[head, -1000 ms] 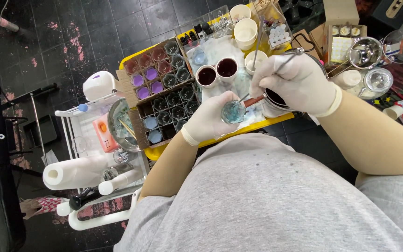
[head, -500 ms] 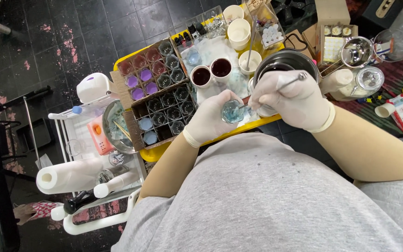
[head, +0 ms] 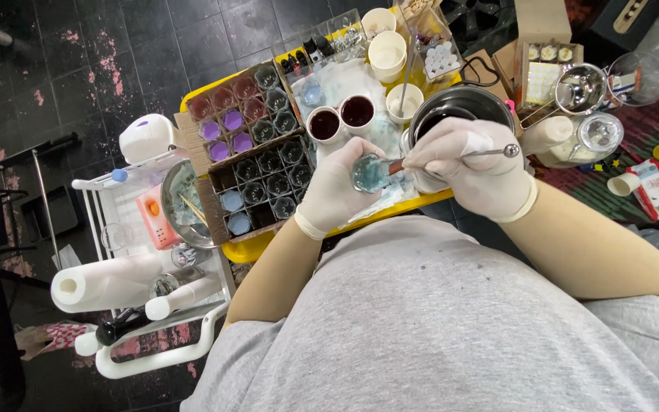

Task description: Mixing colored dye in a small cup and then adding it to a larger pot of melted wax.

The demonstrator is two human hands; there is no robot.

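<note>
Your left hand [head: 337, 191] cradles a small round glass holder [head: 369, 172] with a blue tint inside, its grip closed around the holder just above the front edge of the yellow tray [head: 257, 248] on the bench. Your right hand [head: 470, 172] is clenched on a thin metal tool [head: 490, 152] with a ball end, and the tool's reddish working tip sits at the holder's rim, so you appear to be mid-way through working or filling the inside of that holder rather than starting or finishing. The dark metal pot [head: 463, 107] stands just behind your right hand, and two cups of dark red liquid [head: 341, 118] sit just beyond the holder. The compartmented box [head: 257, 164] of similar small holders lies to the left. The next move seems to call for a level holder and small, steady tip motions, with the tool shaft kept clear of the pot rim.
</note>
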